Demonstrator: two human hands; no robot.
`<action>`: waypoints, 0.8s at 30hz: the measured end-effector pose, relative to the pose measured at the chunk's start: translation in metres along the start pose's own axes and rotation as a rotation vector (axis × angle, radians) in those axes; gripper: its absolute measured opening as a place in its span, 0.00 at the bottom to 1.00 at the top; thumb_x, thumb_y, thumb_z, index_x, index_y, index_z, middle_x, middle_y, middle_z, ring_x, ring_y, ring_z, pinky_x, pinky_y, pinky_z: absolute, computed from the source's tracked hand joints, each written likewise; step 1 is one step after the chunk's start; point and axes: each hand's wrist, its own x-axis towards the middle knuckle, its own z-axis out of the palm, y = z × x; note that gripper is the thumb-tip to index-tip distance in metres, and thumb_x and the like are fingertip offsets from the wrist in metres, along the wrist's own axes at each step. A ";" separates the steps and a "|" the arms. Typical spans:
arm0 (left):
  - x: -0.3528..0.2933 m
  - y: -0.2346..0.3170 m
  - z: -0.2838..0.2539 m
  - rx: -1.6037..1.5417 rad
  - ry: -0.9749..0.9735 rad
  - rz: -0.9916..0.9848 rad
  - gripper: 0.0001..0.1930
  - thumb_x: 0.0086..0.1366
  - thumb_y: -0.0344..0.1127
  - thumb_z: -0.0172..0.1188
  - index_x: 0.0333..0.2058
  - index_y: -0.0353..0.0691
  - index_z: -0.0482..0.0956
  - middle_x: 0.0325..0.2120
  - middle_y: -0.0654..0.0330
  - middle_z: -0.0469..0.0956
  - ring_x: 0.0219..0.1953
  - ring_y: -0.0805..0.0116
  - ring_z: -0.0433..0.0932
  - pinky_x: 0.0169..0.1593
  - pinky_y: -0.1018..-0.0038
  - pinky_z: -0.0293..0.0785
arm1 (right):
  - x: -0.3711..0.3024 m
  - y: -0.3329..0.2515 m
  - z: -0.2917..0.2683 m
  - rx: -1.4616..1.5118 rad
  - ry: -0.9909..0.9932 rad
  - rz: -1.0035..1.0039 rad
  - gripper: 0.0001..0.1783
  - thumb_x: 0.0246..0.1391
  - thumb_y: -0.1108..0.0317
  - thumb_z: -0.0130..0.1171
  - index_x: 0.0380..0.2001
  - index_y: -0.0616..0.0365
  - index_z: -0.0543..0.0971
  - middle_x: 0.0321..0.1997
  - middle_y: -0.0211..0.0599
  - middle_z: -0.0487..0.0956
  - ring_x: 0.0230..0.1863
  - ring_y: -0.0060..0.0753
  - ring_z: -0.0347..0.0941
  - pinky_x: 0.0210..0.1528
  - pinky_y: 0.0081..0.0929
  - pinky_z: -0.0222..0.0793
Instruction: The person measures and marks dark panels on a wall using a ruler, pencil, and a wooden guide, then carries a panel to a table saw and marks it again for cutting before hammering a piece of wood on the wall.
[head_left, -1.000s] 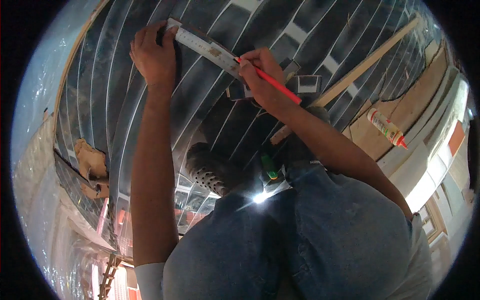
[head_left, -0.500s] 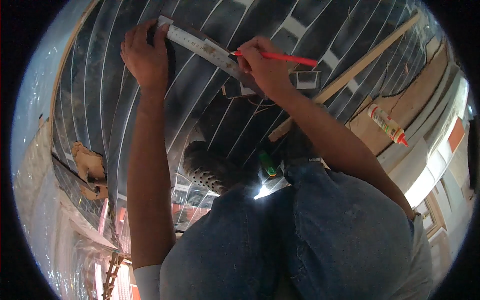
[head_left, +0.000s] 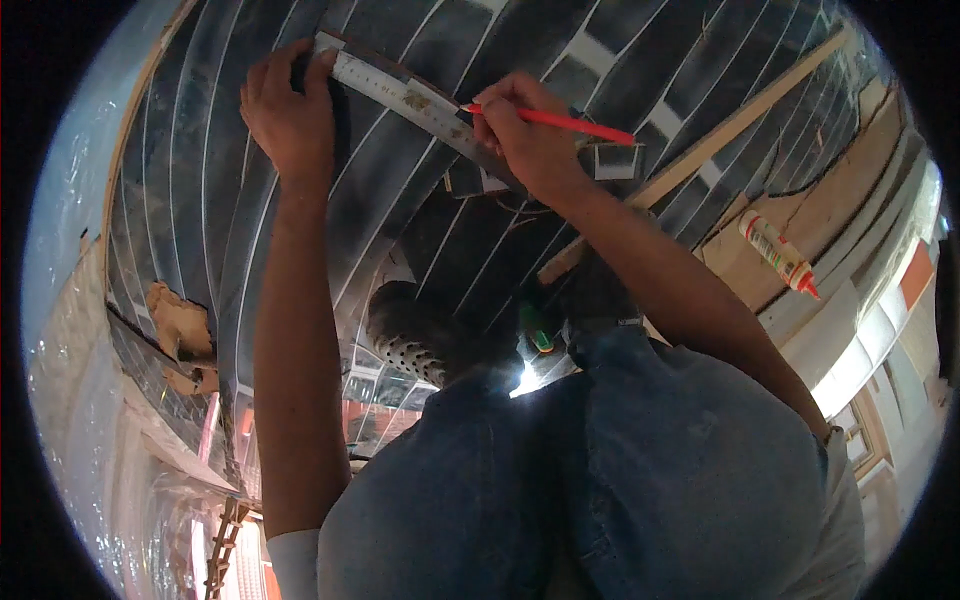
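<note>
A worn metal ruler (head_left: 390, 90) lies slantwise across the dark striped surface, its far end to the left. My left hand (head_left: 290, 115) grips that end, the thumb pressed on it and the fingers bent over the far side. A thin brownish strip shows along the ruler's far edge. My right hand (head_left: 530, 140) pinches a red pencil (head_left: 575, 122), its tip at the ruler's far edge. The ruler's near end runs beneath the right hand, partly hidden by it.
A long wooden strip (head_left: 740, 120) lies slanted to the right. Beyond it, a glue bottle (head_left: 775, 250) with a red tip rests near wooden boards. A green-handled tool (head_left: 535, 325) lies between my feet. Torn brown cardboard (head_left: 180, 320) sits at the left, beside plastic sheeting (head_left: 75, 300).
Both hands, the ruler and the pencil stay nearly in place. The whole view has shifted very slightly.
</note>
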 end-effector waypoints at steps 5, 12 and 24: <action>0.000 -0.001 0.001 -0.006 0.039 0.010 0.14 0.60 0.45 0.69 0.41 0.47 0.85 0.39 0.61 0.81 0.43 0.55 0.77 0.52 0.60 0.69 | 0.002 -0.002 0.004 -0.041 -0.008 0.022 0.09 0.64 0.67 0.53 0.35 0.63 0.73 0.25 0.35 0.79 0.26 0.21 0.75 0.31 0.23 0.71; -0.006 -0.006 -0.007 0.021 -0.032 -0.012 0.13 0.60 0.39 0.67 0.43 0.47 0.83 0.41 0.60 0.79 0.47 0.54 0.76 0.54 0.59 0.68 | -0.006 0.006 0.005 -0.244 -0.009 -0.081 0.09 0.67 0.65 0.52 0.38 0.60 0.75 0.28 0.32 0.78 0.26 0.19 0.71 0.30 0.21 0.69; -0.006 0.013 -0.012 -0.029 -0.016 -0.073 0.13 0.59 0.37 0.68 0.44 0.46 0.81 0.43 0.61 0.78 0.47 0.55 0.75 0.52 0.59 0.67 | -0.047 -0.028 -0.001 -0.891 -0.089 -0.411 0.19 0.56 0.65 0.66 0.47 0.59 0.75 0.40 0.46 0.77 0.43 0.52 0.76 0.45 0.43 0.73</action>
